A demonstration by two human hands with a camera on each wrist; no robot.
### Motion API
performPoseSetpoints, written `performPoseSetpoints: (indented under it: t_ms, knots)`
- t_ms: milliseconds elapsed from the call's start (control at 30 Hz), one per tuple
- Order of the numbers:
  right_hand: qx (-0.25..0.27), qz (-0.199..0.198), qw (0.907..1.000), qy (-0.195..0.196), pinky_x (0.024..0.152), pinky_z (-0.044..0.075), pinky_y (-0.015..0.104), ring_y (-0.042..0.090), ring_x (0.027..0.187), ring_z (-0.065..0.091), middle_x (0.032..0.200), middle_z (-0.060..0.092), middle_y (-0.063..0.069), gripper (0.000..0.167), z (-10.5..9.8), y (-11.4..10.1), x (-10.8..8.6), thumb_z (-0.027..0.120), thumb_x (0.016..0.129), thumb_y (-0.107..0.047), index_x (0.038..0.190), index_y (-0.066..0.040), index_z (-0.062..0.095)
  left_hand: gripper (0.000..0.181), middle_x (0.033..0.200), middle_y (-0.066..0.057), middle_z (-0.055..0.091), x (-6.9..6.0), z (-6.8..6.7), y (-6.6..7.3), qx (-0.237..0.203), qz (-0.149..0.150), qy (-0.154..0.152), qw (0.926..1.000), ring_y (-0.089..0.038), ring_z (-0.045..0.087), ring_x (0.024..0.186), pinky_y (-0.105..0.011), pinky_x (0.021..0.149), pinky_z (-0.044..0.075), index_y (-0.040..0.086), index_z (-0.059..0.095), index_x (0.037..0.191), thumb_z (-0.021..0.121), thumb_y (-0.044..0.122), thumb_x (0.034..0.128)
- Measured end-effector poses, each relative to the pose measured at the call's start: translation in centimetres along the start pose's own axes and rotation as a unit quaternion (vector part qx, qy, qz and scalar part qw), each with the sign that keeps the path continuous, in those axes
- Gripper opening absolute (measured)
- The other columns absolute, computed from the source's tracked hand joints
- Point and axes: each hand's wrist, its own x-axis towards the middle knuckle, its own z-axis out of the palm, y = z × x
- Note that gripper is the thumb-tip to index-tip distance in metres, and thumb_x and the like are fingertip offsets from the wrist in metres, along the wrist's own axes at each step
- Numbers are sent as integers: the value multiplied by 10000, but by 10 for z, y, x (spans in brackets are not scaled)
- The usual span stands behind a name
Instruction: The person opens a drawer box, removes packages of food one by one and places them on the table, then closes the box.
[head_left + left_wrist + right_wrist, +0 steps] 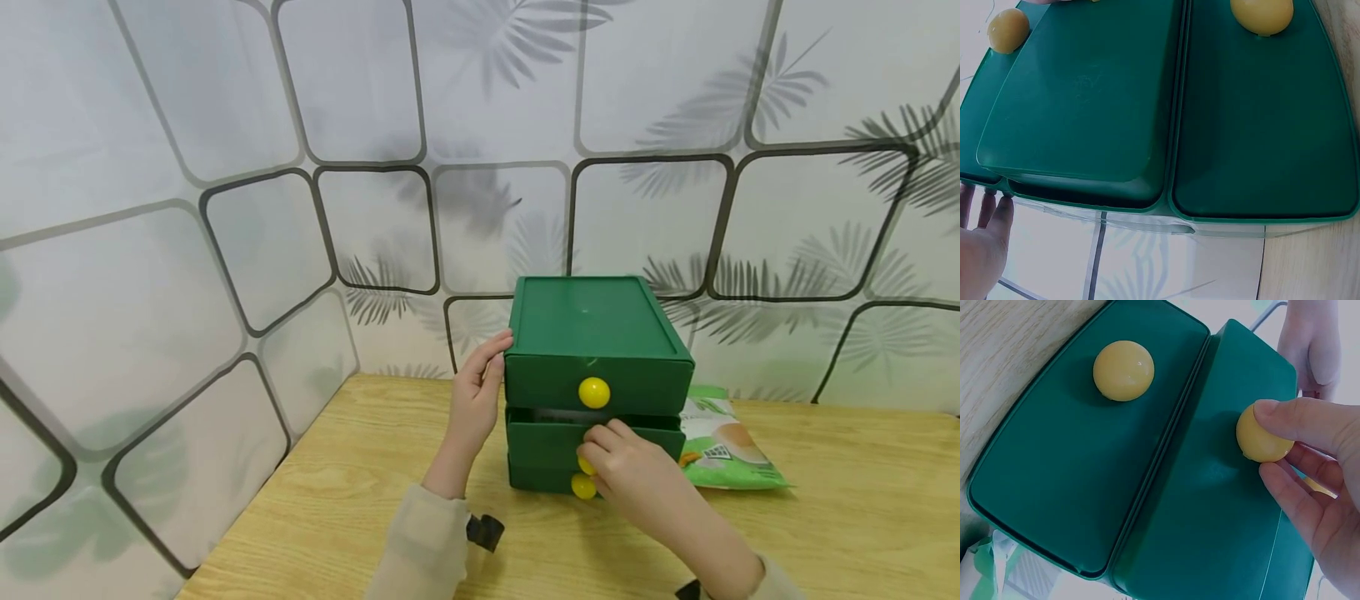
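A green three-drawer box (600,317) with round yellow knobs stands on the table. Its middle drawer (543,446) is pulled partly out; the top and bottom drawers are closed. My right hand (648,483) pinches the middle drawer's yellow knob (1263,436) between thumb and fingers, seen closely in the right wrist view. My left hand (476,400) rests with extended fingers against the box's left side near the top; in the left wrist view its fingertips touch the box edge. The drawer's contents cannot be made out.
A green and white snack packet (731,446) lies on the wooden table (352,467), to the right of the box and partly behind it. A patterned cloth (502,225) with black outlines and leaf prints hangs behind and to the left.
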Motion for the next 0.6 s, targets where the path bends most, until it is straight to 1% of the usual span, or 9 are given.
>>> performPoseSetpoints:
  t_ms: [333, 600]
  knots:
    - [0, 3, 10000, -20, 603, 471, 227, 154, 735, 490, 818, 571, 13, 201, -2, -2, -2, 754, 633, 1, 770, -77, 631, 301, 1275, -90, 473, 0, 1, -1, -14, 33, 14, 10000, -139, 388, 1198, -310, 960, 342, -8, 531, 1190, 382, 117, 960]
    - [-29, -82, 9999, 56, 599, 476, 224, 149, 730, 492, 807, 571, 9, 220, -3, -3, -4, 749, 602, 21, 763, -73, 633, 296, 1272, -99, 474, 0, 1, 0, -44, 82, 12, 10000, -147, 389, 1198, -317, 962, 340, -11, 530, 1187, 383, 107, 959]
